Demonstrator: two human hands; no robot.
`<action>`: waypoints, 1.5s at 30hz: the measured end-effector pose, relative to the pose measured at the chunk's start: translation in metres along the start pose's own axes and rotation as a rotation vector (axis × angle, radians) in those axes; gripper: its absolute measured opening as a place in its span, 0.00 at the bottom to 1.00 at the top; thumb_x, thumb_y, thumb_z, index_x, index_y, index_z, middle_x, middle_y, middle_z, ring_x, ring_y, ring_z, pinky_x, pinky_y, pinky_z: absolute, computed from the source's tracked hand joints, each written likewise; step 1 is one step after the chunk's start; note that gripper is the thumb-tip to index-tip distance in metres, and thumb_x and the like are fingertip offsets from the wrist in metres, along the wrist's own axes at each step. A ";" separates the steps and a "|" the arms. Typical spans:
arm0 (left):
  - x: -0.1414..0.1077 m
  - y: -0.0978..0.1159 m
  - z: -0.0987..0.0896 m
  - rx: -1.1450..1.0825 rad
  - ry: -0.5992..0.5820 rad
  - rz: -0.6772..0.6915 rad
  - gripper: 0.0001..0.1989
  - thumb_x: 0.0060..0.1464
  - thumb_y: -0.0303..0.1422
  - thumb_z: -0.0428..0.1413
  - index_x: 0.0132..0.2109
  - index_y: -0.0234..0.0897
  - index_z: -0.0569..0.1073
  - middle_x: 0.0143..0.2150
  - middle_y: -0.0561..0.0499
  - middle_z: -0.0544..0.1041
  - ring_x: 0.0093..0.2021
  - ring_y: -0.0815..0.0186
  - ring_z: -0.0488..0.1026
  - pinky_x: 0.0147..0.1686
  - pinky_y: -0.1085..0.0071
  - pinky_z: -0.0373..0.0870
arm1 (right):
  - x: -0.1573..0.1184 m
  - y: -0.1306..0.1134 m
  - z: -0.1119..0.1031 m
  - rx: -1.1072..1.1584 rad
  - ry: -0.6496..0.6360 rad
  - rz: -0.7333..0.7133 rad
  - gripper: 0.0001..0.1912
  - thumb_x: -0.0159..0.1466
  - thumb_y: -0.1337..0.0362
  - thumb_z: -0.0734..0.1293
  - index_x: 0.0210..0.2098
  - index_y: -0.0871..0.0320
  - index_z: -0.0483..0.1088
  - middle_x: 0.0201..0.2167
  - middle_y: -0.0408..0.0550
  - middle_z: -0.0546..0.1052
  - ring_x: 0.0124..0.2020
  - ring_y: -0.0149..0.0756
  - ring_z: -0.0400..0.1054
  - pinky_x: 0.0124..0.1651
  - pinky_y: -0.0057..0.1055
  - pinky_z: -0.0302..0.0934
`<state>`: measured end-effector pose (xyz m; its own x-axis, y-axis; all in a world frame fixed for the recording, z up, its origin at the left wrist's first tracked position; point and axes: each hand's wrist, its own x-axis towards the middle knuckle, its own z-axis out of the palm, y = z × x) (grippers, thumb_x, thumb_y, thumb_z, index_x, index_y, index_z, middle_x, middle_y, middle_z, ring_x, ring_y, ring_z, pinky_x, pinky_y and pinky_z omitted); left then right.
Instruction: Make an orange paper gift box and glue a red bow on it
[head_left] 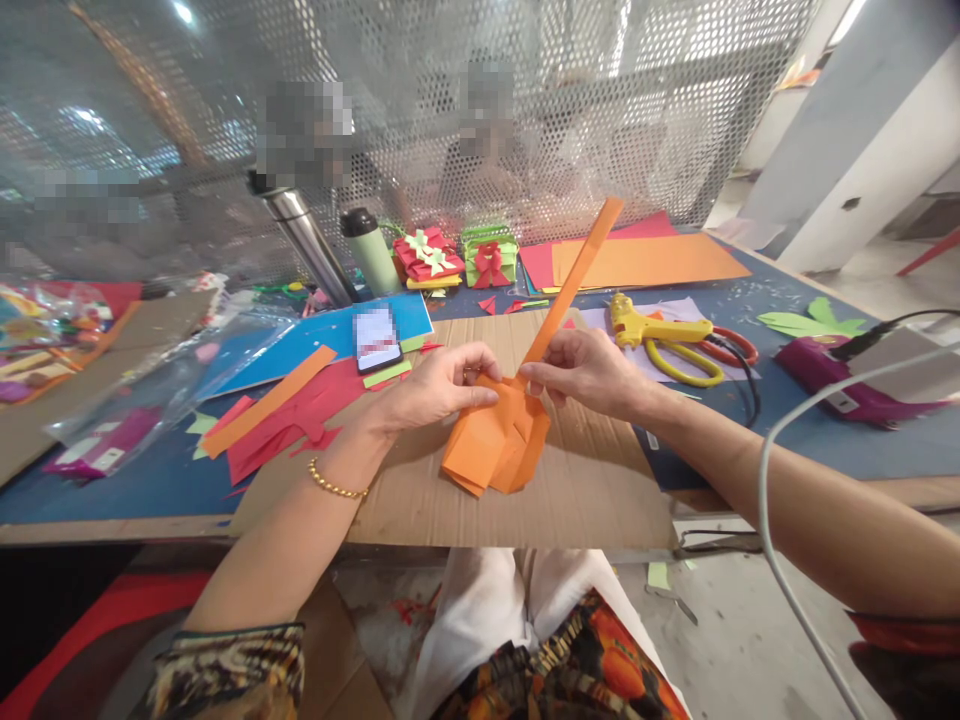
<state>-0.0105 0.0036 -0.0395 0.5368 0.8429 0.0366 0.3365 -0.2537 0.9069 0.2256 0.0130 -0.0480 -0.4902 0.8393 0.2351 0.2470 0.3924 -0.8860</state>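
Between my hands, over a sheet of brown cardboard (600,480), is a folded orange paper piece (491,445) with several flaps. My left hand (450,385) pinches its upper left edge between thumb and fingers. Beside it, my right hand (577,370) grips the lower end of a long orange paper strip (576,275), where the strip meets the folded piece. The strip slants up to the right. Whether strip and folded piece are joined is hidden by my fingers.
A yellow glue gun (652,325) and scissors (690,372) lie to the right. A white cable (769,500) crosses before my right forearm. A phone (377,338), red paper scraps (300,400), a green bottle (370,250) and a steel flask (311,240) stand or lie left of centre.
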 end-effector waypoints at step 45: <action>-0.002 0.006 0.004 -0.050 0.018 0.013 0.16 0.50 0.33 0.67 0.45 0.36 0.74 0.42 0.51 0.75 0.40 0.68 0.71 0.38 0.71 0.68 | 0.000 0.008 0.012 -0.001 -0.078 0.152 0.08 0.53 0.60 0.72 0.26 0.58 0.73 0.21 0.39 0.69 0.24 0.28 0.59 0.25 0.28 0.51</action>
<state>-0.0070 -0.0013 -0.0359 0.5266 0.8482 0.0560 0.2897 -0.2411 0.9263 0.2172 0.0116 -0.0603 -0.5109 0.8571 0.0669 0.3242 0.2641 -0.9084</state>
